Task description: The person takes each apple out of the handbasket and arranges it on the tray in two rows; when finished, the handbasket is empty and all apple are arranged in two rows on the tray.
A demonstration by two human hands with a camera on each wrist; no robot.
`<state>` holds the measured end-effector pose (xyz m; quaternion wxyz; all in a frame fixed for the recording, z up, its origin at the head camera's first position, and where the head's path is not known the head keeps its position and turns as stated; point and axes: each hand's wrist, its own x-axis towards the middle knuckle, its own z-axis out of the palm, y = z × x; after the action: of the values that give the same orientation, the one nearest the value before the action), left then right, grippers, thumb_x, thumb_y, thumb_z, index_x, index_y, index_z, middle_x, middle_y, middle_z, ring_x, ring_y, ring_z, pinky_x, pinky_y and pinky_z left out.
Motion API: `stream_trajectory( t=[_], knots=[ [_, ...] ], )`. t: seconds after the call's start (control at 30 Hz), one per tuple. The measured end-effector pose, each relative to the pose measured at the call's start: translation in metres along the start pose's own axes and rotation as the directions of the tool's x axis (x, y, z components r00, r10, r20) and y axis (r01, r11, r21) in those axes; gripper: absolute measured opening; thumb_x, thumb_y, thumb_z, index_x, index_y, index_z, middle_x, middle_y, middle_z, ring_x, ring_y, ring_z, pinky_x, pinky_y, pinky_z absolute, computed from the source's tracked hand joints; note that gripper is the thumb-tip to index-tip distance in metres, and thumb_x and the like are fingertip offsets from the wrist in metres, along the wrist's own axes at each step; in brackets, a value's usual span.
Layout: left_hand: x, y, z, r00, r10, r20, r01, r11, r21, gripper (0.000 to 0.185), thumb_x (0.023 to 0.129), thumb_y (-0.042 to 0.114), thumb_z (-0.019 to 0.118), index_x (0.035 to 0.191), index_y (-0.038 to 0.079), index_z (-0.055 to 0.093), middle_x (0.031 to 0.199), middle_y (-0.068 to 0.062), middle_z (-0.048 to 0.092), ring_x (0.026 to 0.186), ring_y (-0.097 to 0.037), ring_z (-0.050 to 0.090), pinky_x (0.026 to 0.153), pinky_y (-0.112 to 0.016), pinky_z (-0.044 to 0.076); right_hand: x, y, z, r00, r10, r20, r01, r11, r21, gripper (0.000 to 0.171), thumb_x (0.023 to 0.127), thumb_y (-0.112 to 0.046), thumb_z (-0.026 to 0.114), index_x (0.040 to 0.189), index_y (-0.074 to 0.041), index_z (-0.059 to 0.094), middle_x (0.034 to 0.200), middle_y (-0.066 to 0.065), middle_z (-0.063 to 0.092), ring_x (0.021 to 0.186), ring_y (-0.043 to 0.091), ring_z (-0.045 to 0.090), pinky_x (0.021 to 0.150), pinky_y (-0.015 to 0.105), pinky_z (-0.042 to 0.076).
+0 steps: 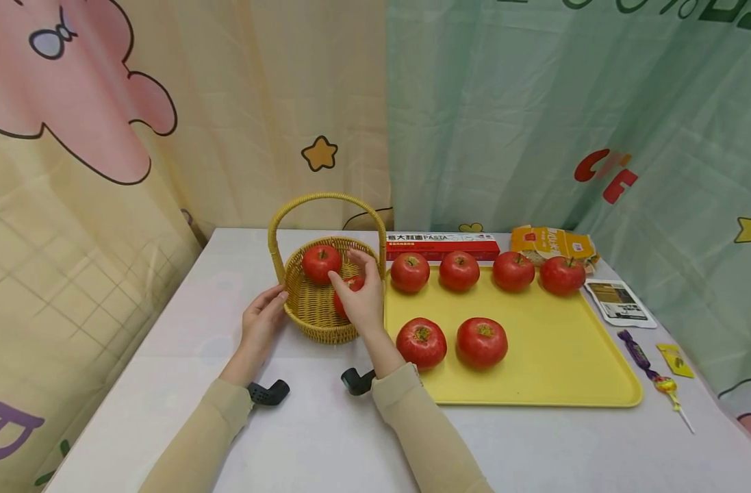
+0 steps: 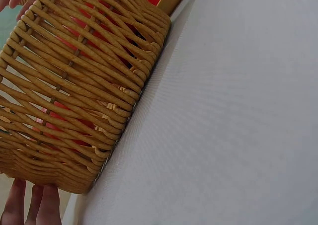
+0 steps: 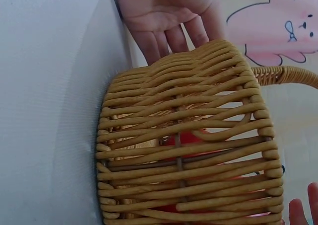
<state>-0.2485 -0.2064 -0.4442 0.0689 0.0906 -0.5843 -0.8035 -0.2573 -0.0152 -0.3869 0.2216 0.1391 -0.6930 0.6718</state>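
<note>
Apples [image 1: 322, 264] look firm, slick; cup their sides. Our right hand [image 1: 364, 296] gapes empty over the basket [image 1: 321, 333], three o'clock; our left hand [image 1: 262, 322], fingers straight, touches nine.

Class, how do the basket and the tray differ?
The basket is round and woven; the tray is rectangular and smooth. The basket has a tall handle; the tray shows none. Two apples are visible in the basket, six on the tray. Both are yellowish and sit on the table.
</note>
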Motion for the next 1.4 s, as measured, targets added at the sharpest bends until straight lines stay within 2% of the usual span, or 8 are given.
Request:
stream_trajectory(
  t=[0.2,0.53,0.83,0.97,1.13,1.4],
  knots=[
    [0.000,0.000,0.000,1.000,0.001,0.000,-0.001,1.000,0.003,0.047,0.091,0.020,0.064,0.131,0.001,0.049,0.127,-0.004,0.050,0.113,-0.016,0.051,0.086,-0.019,0.047,-0.002,0.008,0.002,1.000,-0.013,-0.011,0.012,0.999,-0.053,0.047,0.081,-0.013,0.075,0.121,-0.003,0.052,0.120,0.010,0.059,0.117,0.021,0.050,0.102,0.041,0.036],
    [0.001,-0.002,-0.001,1.000,-0.001,-0.008,0.001,1.000,-0.018,0.040,0.090,0.020,0.065,0.126,0.006,0.055,0.125,-0.002,0.052,0.108,-0.013,0.054,0.085,-0.020,0.048,-0.004,0.014,0.002,0.999,0.030,-0.036,-0.034,0.991,-0.130,0.046,0.080,-0.015,0.074,0.120,-0.006,0.054,0.119,0.006,0.059,0.115,0.020,0.049,0.101,0.042,0.036],
    [0.001,0.000,0.000,1.000,-0.016,-0.010,0.016,1.000,-0.015,0.044,0.090,0.020,0.065,0.129,0.004,0.052,0.127,-0.003,0.051,0.105,-0.009,0.054,0.086,-0.019,0.047,-0.004,0.015,0.002,0.998,0.052,-0.032,-0.058,0.977,-0.205,0.040,0.079,-0.017,0.075,0.115,-0.009,0.059,0.116,0.008,0.058,0.113,0.028,0.049,0.095,0.040,0.038],
    [0.000,0.000,0.000,1.000,-0.017,-0.010,0.017,1.000,-0.005,0.046,0.090,0.020,0.065,0.130,0.003,0.051,0.128,-0.003,0.050,0.105,-0.008,0.054,0.086,-0.019,0.047,-0.003,0.016,0.001,0.998,0.060,0.002,-0.058,0.968,-0.245,0.039,0.078,-0.017,0.076,0.113,-0.009,0.060,0.117,0.007,0.057,0.115,0.029,0.047,0.095,0.043,0.037],
    [0.001,-0.001,-0.001,1.000,-0.019,-0.007,0.019,1.000,-0.002,0.046,0.090,0.021,0.065,0.130,0.003,0.051,0.128,-0.003,0.050,0.107,-0.010,0.054,0.087,-0.019,0.047,-0.003,0.014,-0.002,0.987,0.133,0.087,-0.097,0.938,-0.333,0.040,0.078,-0.020,0.076,0.114,-0.013,0.060,0.125,0.006,0.052,0.119,0.023,0.044,0.098,0.044,0.038],
    [0.000,0.000,-0.001,1.000,-0.012,0.001,0.012,1.000,0.005,0.047,0.091,0.021,0.064,0.131,0.002,0.049,0.128,-0.003,0.050,0.109,-0.012,0.053,0.087,-0.019,0.046,-0.001,0.012,-0.006,0.961,0.214,0.178,-0.140,0.925,-0.354,0.048,0.075,-0.014,0.078,0.119,-0.014,0.058,0.129,0.010,0.047,0.120,0.029,0.045,0.097,0.046,0.041]
  ],
)
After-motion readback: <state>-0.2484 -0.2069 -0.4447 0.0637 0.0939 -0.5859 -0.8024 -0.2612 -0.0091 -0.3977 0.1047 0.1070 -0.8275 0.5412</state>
